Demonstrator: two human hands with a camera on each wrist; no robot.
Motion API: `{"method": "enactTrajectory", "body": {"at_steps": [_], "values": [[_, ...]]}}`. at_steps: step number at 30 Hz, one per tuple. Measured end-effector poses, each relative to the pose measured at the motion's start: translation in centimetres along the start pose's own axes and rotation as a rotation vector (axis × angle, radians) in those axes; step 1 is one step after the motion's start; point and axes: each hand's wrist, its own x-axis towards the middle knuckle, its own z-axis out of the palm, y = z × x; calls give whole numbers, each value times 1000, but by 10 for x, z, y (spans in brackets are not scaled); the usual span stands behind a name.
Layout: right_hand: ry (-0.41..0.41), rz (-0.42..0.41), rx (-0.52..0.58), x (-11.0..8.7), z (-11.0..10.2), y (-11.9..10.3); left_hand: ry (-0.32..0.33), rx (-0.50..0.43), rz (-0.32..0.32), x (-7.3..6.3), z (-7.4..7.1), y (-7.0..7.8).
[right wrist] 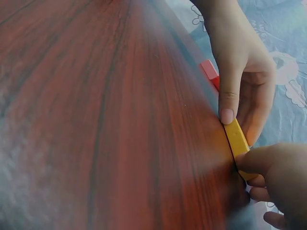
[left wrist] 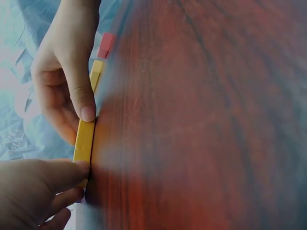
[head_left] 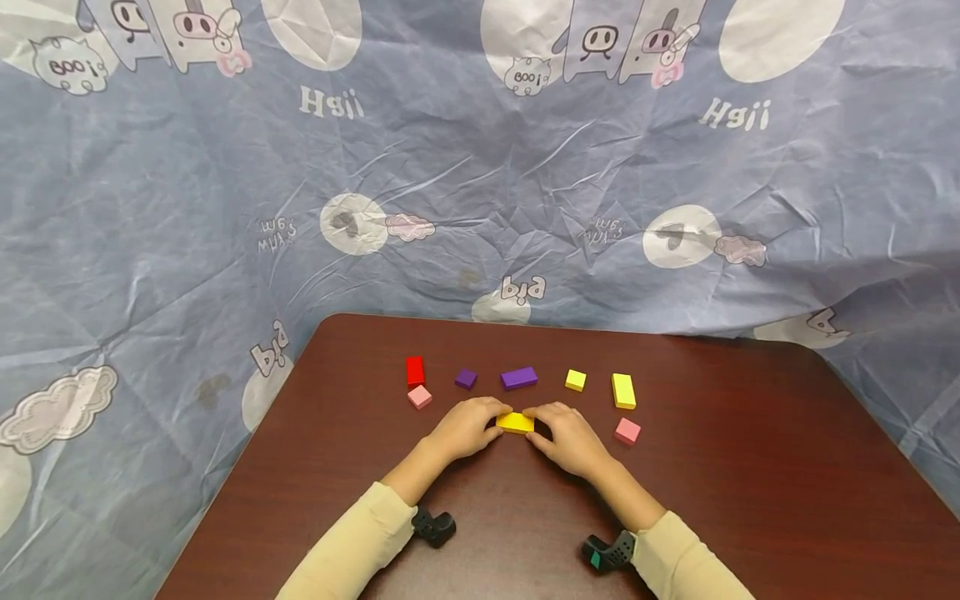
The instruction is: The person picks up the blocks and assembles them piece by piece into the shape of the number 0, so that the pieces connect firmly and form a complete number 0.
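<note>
A yellow rectangular block (head_left: 515, 422) lies on the brown table between the two hands. My left hand (head_left: 467, 427) pinches its left end between thumb and fingers. At the other end my right hand (head_left: 572, 437) grips it the same way. The left wrist view shows the yellow block (left wrist: 85, 141) with a thumb at each end and its middle bare. From the right wrist, the same yellow block (right wrist: 236, 137) appears low on the tabletop, its ends partly covered by fingertips.
Behind the hands lie a red block (head_left: 415, 372), a pink cube (head_left: 420, 397), a purple cube (head_left: 466, 379), a purple block (head_left: 519, 378), a yellow cube (head_left: 575, 380) and another yellow block (head_left: 623, 391). A second pink cube (head_left: 627, 431) sits right of the right hand. A patterned cloth (head_left: 480, 167) hangs behind the table (head_left: 750, 467).
</note>
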Motion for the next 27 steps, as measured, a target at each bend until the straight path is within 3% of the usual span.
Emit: {"method": "enactTrajectory", "body": {"at_steps": [11, 27], "values": [[-3, -25, 102, -16, -5, -6, -35, -31, 66, -13, -8, 8], [-10, -109, 162, -54, -15, -29, -64, -77, 117, -48, -16, 41]]}}
